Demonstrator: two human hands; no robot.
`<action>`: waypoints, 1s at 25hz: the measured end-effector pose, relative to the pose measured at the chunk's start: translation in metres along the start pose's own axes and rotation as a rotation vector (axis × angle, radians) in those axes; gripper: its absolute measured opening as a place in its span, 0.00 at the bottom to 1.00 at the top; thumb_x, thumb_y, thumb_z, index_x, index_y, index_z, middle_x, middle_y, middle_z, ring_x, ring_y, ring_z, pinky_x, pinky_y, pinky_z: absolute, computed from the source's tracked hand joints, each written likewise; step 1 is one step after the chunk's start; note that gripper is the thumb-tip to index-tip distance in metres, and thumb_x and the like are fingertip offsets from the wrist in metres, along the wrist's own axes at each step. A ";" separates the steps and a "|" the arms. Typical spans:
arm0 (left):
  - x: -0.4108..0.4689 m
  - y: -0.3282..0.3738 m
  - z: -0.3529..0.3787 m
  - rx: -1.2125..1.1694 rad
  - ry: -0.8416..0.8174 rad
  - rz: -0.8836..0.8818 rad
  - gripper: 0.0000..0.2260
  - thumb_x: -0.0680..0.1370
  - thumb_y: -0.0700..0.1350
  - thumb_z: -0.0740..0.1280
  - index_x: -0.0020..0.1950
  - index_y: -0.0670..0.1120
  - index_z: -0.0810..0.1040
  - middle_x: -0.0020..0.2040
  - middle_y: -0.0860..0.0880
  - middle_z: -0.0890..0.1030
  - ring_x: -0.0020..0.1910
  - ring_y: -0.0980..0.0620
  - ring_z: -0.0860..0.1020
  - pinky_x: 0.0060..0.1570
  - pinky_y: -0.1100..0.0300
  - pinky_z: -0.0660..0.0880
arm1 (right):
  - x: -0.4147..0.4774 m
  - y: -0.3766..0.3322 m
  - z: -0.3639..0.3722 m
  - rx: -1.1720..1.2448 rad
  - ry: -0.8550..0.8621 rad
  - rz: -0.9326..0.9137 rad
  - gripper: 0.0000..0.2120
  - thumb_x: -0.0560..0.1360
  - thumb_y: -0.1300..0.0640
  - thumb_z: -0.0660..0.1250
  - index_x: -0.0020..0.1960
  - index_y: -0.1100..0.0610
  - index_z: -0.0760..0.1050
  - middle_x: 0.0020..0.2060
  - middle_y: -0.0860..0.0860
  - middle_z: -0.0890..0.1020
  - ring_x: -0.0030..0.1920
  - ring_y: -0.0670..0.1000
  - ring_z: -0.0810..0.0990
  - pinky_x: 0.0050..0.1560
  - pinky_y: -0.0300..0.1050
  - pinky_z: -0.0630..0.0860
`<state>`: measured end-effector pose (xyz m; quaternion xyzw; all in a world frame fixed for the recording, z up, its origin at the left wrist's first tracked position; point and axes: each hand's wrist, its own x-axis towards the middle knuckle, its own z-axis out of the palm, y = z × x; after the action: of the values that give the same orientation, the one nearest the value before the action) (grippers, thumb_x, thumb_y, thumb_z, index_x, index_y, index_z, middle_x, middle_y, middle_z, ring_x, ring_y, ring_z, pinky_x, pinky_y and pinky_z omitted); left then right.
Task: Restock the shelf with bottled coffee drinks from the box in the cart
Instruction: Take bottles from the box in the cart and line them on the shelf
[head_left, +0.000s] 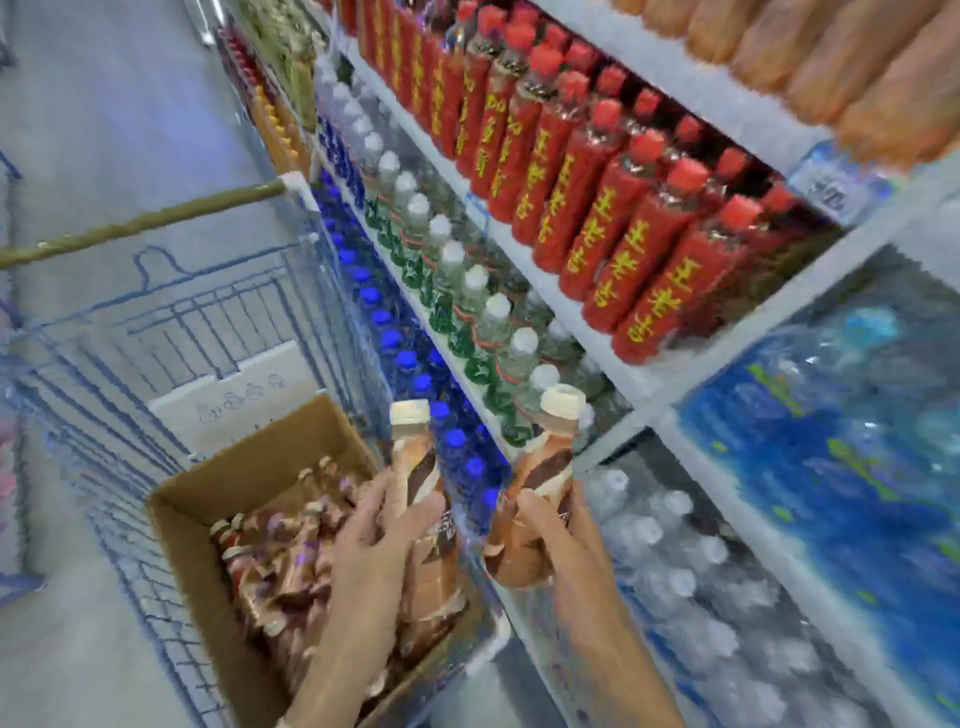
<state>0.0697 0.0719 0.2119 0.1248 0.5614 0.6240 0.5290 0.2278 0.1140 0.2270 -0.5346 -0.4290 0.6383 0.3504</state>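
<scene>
My left hand (382, 540) grips a brown-and-cream coffee bottle (418, 457) with a beige cap, upright above the right edge of the cardboard box (249, 473). My right hand (558, 535) holds a second coffee bottle (548, 462) of the same kind, raised between the cart and the shelf (618, 374). The open box sits in the blue wire cart (156, 332) and holds several more coffee bottles (280, 561) lying packed together. The picture is blurred.
The shelves at right carry rows of red-labelled bottles (613, 197), clear bottles with white caps (457, 296), blue-capped bottles (395, 343) and wrapped water packs (841, 415). A white carton (234, 400) lies in the cart behind the box. The cart handle (140, 223) crosses at left.
</scene>
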 end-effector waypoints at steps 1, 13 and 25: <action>-0.012 -0.003 0.025 0.036 -0.056 0.007 0.28 0.56 0.56 0.80 0.57 0.56 0.85 0.56 0.48 0.86 0.56 0.44 0.83 0.64 0.37 0.75 | -0.016 -0.010 -0.023 0.020 0.056 -0.030 0.22 0.68 0.41 0.73 0.61 0.43 0.79 0.55 0.45 0.85 0.56 0.45 0.83 0.56 0.43 0.76; -0.217 -0.059 0.329 0.208 -0.773 0.068 0.18 0.59 0.53 0.80 0.47 0.50 0.85 0.50 0.36 0.85 0.44 0.39 0.81 0.53 0.41 0.76 | -0.248 -0.101 -0.319 0.165 0.623 -0.369 0.16 0.67 0.43 0.76 0.52 0.46 0.81 0.45 0.45 0.86 0.45 0.43 0.84 0.46 0.39 0.78; -0.272 -0.053 0.538 0.415 -1.277 0.584 0.19 0.77 0.47 0.74 0.65 0.59 0.73 0.58 0.58 0.82 0.57 0.61 0.80 0.64 0.51 0.76 | -0.254 -0.185 -0.469 -0.096 0.964 -0.528 0.18 0.77 0.43 0.69 0.61 0.51 0.72 0.53 0.46 0.81 0.56 0.48 0.79 0.55 0.45 0.75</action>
<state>0.6126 0.1501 0.4689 0.7067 0.1940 0.4259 0.5306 0.7337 0.0365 0.4659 -0.6559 -0.3681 0.1916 0.6306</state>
